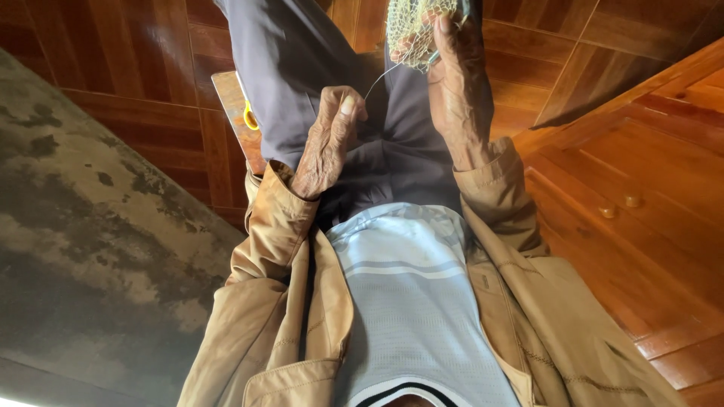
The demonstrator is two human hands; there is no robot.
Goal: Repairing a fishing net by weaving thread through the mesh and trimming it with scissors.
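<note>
Yellow netting (413, 30) (cut off at frame top), thin cord (386, 74), both hands pinching.

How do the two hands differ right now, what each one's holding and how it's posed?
The left hand pinches only a thin line between thumb and fingertips, while the right hand grips a bunch of pale netting. The left hand is curled and sits nearer the body; the right hand is held farther out over the lap, fingers up. Both come from tan jacket sleeves, and the line runs between them.
</note>
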